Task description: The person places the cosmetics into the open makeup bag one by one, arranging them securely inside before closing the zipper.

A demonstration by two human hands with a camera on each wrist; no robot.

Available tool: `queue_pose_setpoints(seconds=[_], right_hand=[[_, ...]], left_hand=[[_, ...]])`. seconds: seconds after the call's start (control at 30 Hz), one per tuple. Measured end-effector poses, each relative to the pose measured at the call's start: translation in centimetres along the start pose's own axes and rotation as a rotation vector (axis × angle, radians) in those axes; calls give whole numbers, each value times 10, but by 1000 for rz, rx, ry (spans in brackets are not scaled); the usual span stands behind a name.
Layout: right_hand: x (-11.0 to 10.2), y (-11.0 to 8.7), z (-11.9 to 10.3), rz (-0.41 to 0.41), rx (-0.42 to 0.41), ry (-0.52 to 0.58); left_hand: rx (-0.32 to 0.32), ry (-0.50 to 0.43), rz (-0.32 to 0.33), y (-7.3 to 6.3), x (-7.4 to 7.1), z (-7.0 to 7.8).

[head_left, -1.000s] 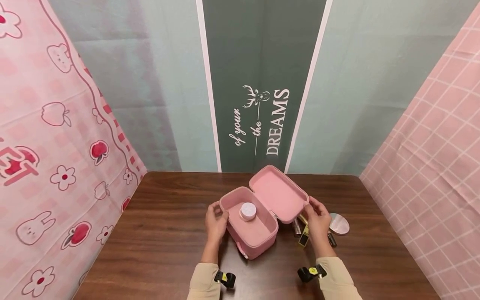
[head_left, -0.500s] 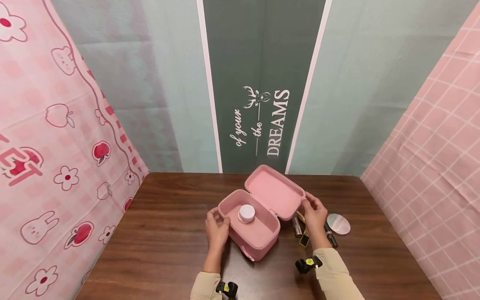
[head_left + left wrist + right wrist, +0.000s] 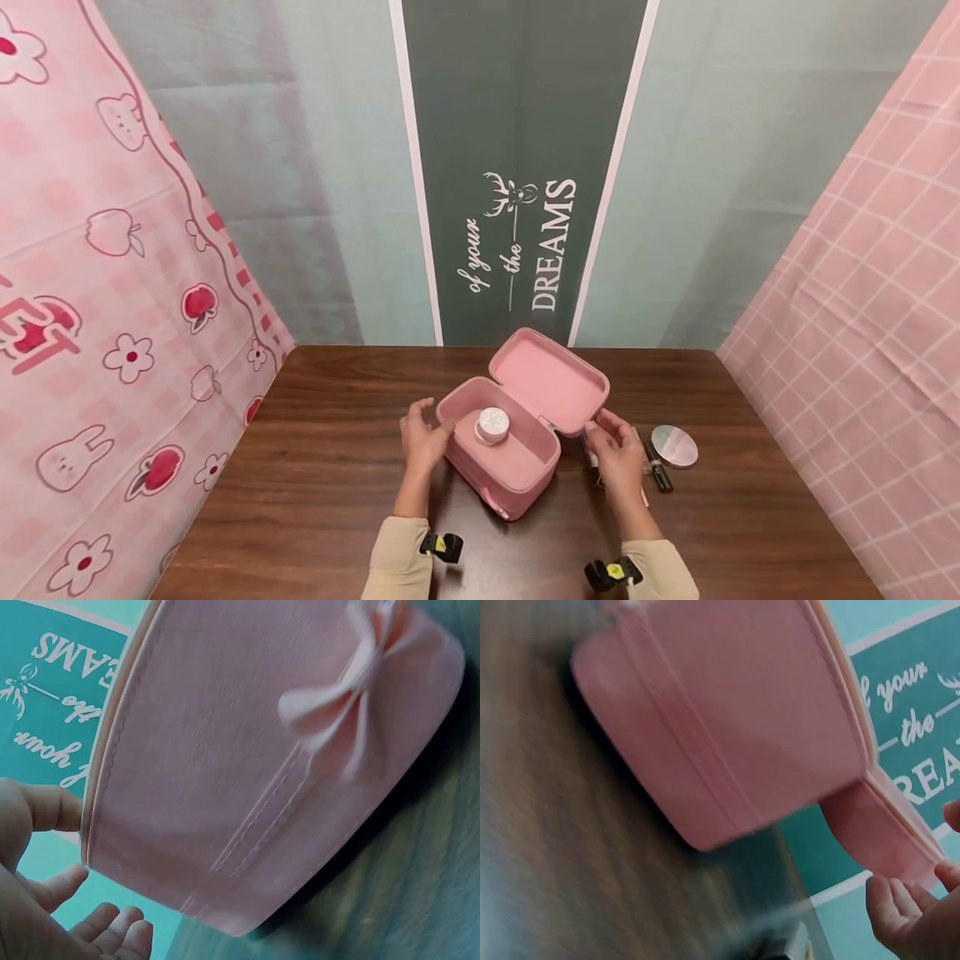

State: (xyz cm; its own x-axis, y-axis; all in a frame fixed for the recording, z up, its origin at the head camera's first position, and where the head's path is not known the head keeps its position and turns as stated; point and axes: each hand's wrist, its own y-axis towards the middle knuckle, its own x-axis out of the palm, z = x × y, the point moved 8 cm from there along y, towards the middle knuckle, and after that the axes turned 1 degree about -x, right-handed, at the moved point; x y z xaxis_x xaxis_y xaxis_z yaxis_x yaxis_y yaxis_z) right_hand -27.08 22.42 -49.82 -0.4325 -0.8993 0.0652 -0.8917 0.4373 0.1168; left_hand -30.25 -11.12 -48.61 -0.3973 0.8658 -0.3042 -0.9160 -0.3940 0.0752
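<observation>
A pink cosmetic case [image 3: 480, 475] with its lid [image 3: 551, 379] swung back stands on the table. Inside it is a small round white jar [image 3: 492, 423]. At the case's left rim is my left hand [image 3: 422, 442], fingers spread, with the thumb right at the edge. A fabric bow [image 3: 360, 690] decorates the front in the left wrist view. My right hand [image 3: 618, 454] is at the lid's near right corner. In the right wrist view, the loosely bent fingers [image 3: 889, 904] reach just under the lid's edge.
To the right of the case lie a round pale compact [image 3: 675, 446] and a dark slim tube [image 3: 660, 475]. More small cosmetics are partly hidden behind the right hand. The wooden table [image 3: 337, 500] ends at a curtain-like backdrop [image 3: 360, 208].
My right hand has slid down along the lid's edge, from gripping its side to its near corner. The left hand has drawn slightly left, its fingers loosening from the rim.
</observation>
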Motion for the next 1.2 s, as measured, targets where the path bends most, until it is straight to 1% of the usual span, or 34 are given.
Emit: queue_pose_setpoints(seconds=[0.07,0.13,0.23,0.3,0.4,0.47,0.5,0.6,0.67,0.83,0.93,1.03,1.1,1.2], right_hand=[[3,-12,-4,-1,5,-43],[7,-23,-3,-10,10,-85],[15,-39,3,-27,15,-96],[22,-49,8,-54,32,-73],[33,-64,19,-100,82,7],[39,-70,25,-117,98,53],[41,-72,27,-121,91,78],[42,-74,28,-110,69,97],[44,-73,28,-113,83,110],[47,-75,31,-125,166,121],[46,-73,31,-116,174,127],[44,-68,29,-112,147,132],[42,-64,28,-112,114,128],[41,-56,27,-147,49,125]], left_hand=[[12,17,-13,6,1,2],[18,17,-16,11,1,3],[31,-11,-30,18,3,2],[35,-32,-58,20,6,-1],[17,-78,-95,21,11,-10],[7,-116,-107,20,13,-15],[4,-136,-103,19,13,-17],[13,-184,-86,20,12,-17],[17,-189,-76,20,11,-17],[16,-150,-70,20,9,-20],[30,-135,-89,19,9,-19],[44,-128,-126,16,9,-19],[53,-129,-157,13,8,-19],[40,-140,-199,8,4,-20]])
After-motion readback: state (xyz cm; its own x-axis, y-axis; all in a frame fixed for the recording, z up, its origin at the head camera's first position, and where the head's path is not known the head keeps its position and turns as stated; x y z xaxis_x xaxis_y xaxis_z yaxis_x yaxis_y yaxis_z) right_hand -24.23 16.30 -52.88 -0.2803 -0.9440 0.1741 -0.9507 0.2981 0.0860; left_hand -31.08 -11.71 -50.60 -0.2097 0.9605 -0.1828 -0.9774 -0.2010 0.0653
